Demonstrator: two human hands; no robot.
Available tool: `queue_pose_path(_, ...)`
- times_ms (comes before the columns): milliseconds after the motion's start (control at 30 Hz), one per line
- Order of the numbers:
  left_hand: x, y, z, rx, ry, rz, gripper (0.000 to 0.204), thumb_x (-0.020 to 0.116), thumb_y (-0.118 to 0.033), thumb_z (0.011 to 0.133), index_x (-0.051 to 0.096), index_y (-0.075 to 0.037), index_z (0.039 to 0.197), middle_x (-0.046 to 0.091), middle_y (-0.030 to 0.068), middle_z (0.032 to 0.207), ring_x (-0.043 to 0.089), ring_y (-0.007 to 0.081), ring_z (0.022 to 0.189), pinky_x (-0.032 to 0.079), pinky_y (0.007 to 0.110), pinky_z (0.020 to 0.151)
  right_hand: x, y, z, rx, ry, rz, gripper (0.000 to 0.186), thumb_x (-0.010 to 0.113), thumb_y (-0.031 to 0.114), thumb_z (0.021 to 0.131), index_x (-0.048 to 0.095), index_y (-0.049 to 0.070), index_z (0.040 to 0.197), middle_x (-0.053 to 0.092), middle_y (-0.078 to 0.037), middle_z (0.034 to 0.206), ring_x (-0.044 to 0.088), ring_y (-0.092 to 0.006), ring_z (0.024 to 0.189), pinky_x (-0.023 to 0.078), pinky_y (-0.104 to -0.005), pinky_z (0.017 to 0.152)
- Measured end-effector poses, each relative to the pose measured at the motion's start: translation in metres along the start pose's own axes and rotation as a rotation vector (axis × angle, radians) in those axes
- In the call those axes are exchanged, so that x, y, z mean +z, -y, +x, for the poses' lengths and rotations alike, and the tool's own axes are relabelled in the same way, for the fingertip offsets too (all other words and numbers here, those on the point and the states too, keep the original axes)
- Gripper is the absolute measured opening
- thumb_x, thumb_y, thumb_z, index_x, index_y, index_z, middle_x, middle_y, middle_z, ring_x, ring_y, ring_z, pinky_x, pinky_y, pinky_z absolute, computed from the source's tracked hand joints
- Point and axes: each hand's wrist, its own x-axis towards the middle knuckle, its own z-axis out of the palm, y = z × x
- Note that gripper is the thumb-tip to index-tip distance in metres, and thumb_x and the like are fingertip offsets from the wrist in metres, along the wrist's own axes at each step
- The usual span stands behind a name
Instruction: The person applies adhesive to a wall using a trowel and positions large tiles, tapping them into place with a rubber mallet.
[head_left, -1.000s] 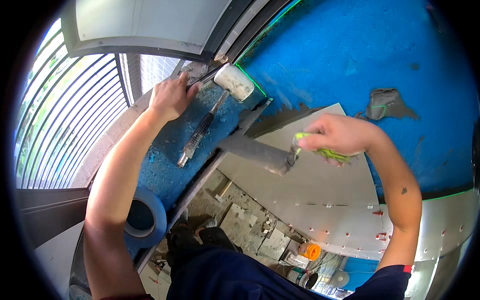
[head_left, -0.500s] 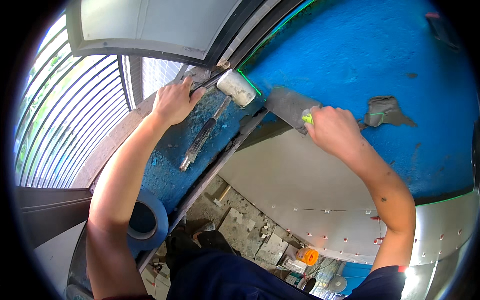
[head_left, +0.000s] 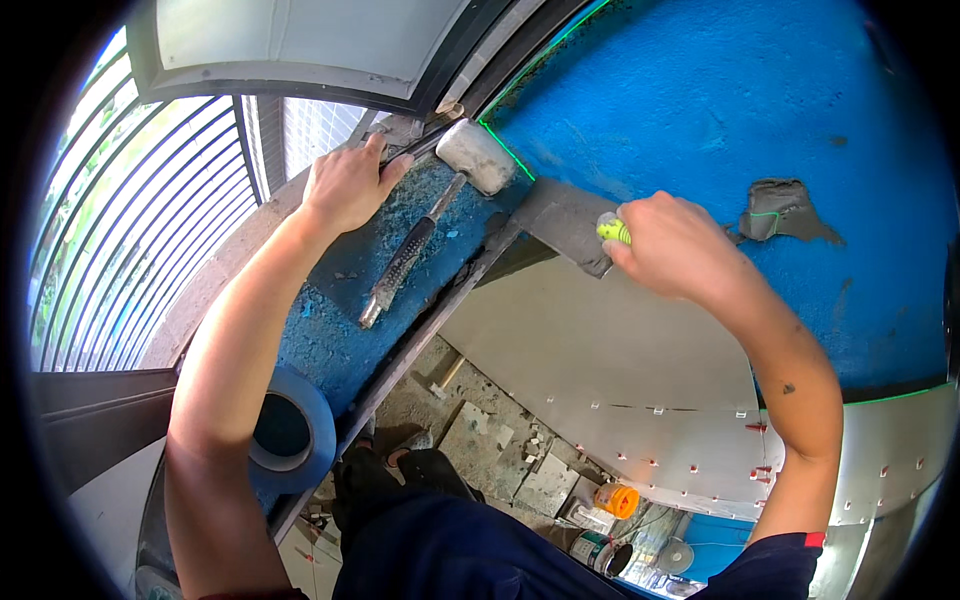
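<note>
My right hand (head_left: 675, 245) grips the yellow-green handle of a flat steel trowel (head_left: 560, 222). Grey mortar smears the trowel's blade, which lies at the corner where the blue wall (head_left: 650, 100) meets the ledge. My left hand (head_left: 345, 185) rests on the window frame's edge with its fingers apart, holding nothing. Between my hands, a mallet with a white head (head_left: 477, 157) and a black-gripped handle lies on the blue-coated ledge (head_left: 340, 300). A patch of grey mortar (head_left: 785, 210) clings to the wall right of my right hand.
A roll of blue tape (head_left: 318, 430) sits on the ledge by my left forearm. Window bars (head_left: 150, 230) stand at the left. Below are light wall tiles (head_left: 600, 340) with clips, a debris-strewn floor, an orange bucket (head_left: 617, 500) and a fan (head_left: 676, 556). Green laser lines cross the wall.
My right hand and the trowel have shifted slightly left along the corner, and the blade overlaps the ledge end more. My left hand stays in place on the frame.
</note>
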Motion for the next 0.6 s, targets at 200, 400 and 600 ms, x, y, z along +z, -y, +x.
queue_pose_path(200,0.004,0.002,0.001,0.032,-0.020,-0.054,0.050,0.042,-0.049,0.097,0.054,-0.001,0.101,0.064,0.0200,0.072,0.064,0.0405,0.077,0.049,0.050,0.072,-0.002,0.011,-0.059,-0.215,0.007,0.250,0.029,0.062,0.027,0.084,0.064,-0.001,0.083,0.063,-0.026,0.075,0.062,-0.0431,0.073,0.051,-0.0489,0.068)
queue_pose_path(400,0.002,0.009,-0.004,0.006,-0.056,-0.060,0.044,0.044,-0.046,0.097,0.052,-0.003,0.096,0.064,0.0213,0.075,0.063,0.0422,0.078,0.046,0.050,0.072,0.057,-0.019,-0.087,0.192,0.092,0.998,0.031,0.063,0.032,0.089,0.060,0.002,0.090,0.059,-0.007,0.065,0.060,-0.0199,0.055,0.048,-0.0334,0.052)
queue_pose_path(600,0.005,-0.006,0.003,0.024,-0.024,-0.035,0.050,0.044,-0.049,0.096,0.052,0.000,0.104,0.066,0.0240,0.082,0.064,0.0428,0.084,0.048,0.052,0.076,0.234,0.045,-0.125,0.441,-0.050,2.183,0.023,0.059,0.027,0.092,0.050,0.005,0.092,0.056,-0.007,0.073,0.054,-0.0147,0.052,0.044,-0.0289,0.046)
